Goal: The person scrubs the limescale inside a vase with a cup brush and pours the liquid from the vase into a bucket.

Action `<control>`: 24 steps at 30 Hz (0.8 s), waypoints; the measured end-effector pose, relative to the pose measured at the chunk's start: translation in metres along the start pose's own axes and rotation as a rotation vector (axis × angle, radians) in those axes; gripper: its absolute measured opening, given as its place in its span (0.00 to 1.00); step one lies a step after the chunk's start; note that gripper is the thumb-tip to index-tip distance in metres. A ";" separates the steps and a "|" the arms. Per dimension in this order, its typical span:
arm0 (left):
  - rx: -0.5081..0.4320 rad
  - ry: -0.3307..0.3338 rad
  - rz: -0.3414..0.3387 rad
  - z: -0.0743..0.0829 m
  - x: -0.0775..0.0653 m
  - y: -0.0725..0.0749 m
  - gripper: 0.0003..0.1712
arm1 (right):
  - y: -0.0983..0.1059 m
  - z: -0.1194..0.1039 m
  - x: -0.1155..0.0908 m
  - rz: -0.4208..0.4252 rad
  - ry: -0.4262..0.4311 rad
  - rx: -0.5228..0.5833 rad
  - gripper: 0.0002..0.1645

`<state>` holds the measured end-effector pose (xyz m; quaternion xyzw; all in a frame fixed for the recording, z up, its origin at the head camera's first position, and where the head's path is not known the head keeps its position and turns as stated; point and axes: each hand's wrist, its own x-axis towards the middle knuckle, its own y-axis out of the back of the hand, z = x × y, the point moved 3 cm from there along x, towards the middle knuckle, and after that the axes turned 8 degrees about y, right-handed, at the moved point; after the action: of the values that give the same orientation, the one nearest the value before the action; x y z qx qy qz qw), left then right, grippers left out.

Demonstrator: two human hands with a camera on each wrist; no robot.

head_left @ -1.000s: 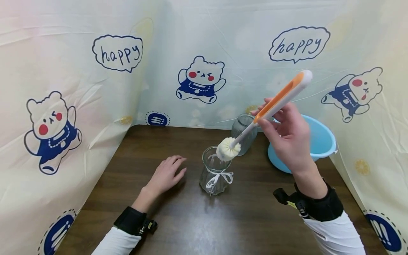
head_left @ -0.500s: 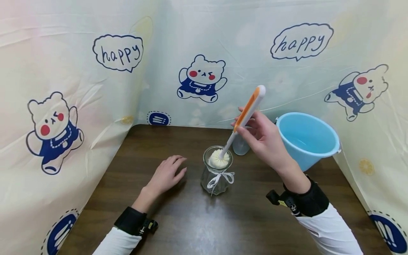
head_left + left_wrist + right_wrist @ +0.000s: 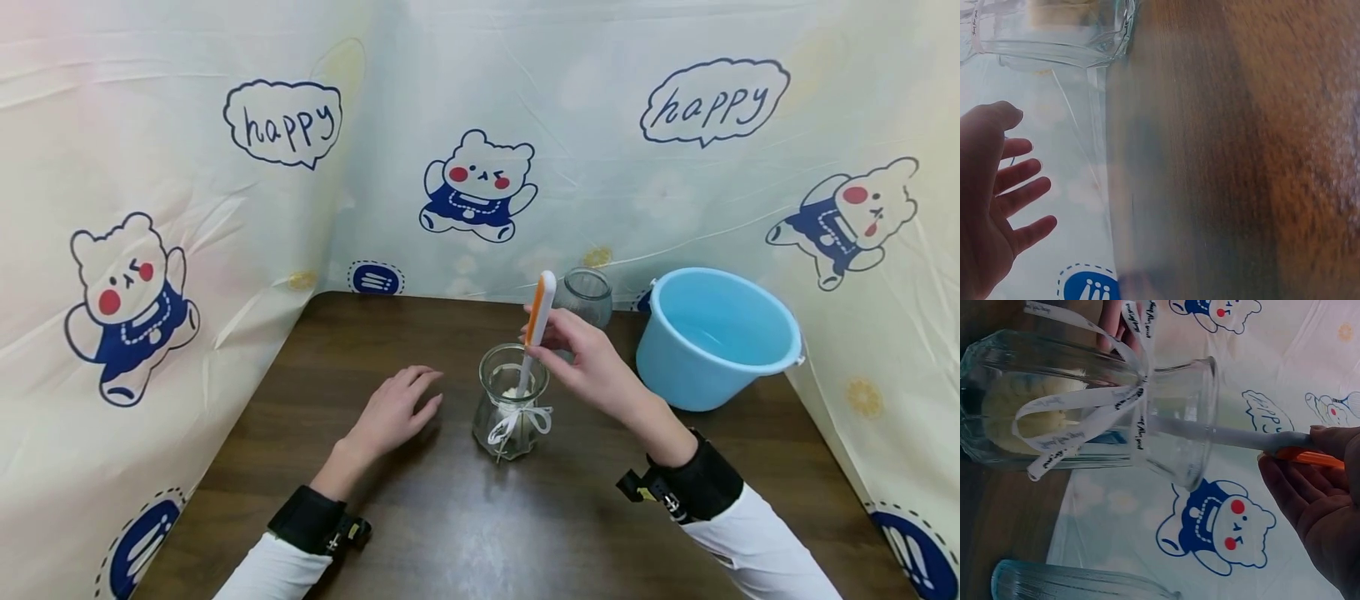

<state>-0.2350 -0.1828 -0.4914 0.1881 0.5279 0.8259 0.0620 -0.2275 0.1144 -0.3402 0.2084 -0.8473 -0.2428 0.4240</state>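
the right hand [image 3: 588, 360] pinches the long orange-and-white plastic brush with round cream head [image 3: 542, 307], steep, leaning toward one o'clock inside the clear glass, ribbon-tied jar [image 3: 487, 421]. the jar lies at eight o'clock from this nearer hand; the left hand [image 3: 392, 410], fingers loose, holds nothing.
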 end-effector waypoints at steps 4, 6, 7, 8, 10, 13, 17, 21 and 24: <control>-0.007 0.006 -0.009 0.000 -0.001 -0.001 0.24 | -0.004 0.005 -0.006 -0.016 -0.048 0.011 0.29; -0.010 0.008 -0.012 0.000 -0.001 -0.001 0.24 | -0.004 0.007 -0.008 -0.019 -0.078 0.023 0.29; -0.012 0.006 -0.012 0.000 -0.001 -0.001 0.24 | -0.004 0.008 -0.009 -0.019 -0.092 0.025 0.29; -0.011 0.004 -0.010 0.000 0.000 -0.001 0.24 | -0.004 0.009 -0.010 -0.018 -0.102 0.030 0.29; -0.009 0.000 -0.005 0.000 0.000 -0.001 0.24 | -0.003 0.010 -0.011 -0.015 -0.118 0.031 0.29; -0.009 -0.006 0.007 0.001 0.002 -0.001 0.23 | 0.000 0.011 -0.012 -0.009 -0.141 0.019 0.29; -0.006 -0.012 0.014 0.000 0.003 0.000 0.23 | 0.005 0.010 -0.015 0.000 -0.186 0.014 0.31; -0.004 -0.021 0.016 0.001 0.002 -0.001 0.24 | 0.011 0.011 -0.021 0.019 -0.210 0.021 0.33; -0.017 -0.022 0.018 0.001 0.002 0.000 0.24 | 0.017 0.012 -0.026 0.045 -0.209 0.007 0.33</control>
<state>-0.2366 -0.1807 -0.4907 0.2012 0.5184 0.8288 0.0621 -0.2255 0.1453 -0.3526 0.1644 -0.8922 -0.2508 0.3377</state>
